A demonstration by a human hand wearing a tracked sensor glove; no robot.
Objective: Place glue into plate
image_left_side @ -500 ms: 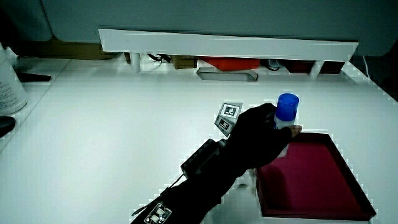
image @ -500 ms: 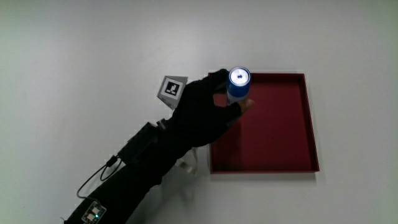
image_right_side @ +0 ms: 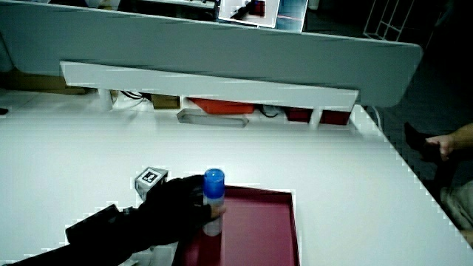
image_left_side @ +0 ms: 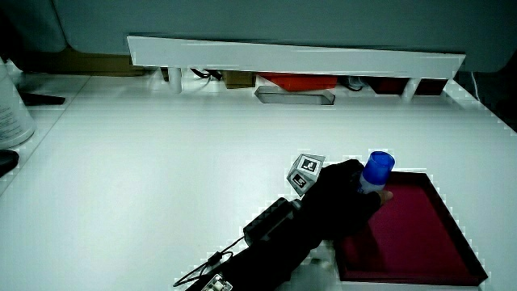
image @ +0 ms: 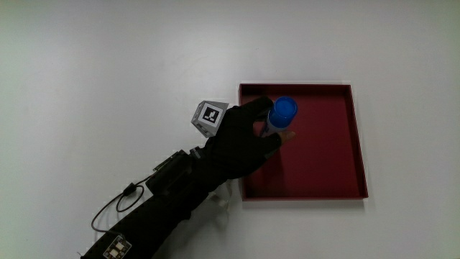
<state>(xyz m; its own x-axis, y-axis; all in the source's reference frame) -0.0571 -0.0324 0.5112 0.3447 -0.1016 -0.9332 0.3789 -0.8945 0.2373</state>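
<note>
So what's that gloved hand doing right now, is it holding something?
Hand: closed around the blue-capped glue stick, holding it upright over the red plate.

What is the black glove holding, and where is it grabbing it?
The hand holds the glue stick by its body, just below the blue cap, upright over the red plate.

The glue [image: 282,115] has a bright blue cap and a pale, whitish body, and the square plate [image: 338,158] is dark red. The hand [image: 241,140] wears a black glove, and the small cube [image: 209,116] on its back is white and grey with a black square pattern. The table [image: 108,79] is plain white.
</note>
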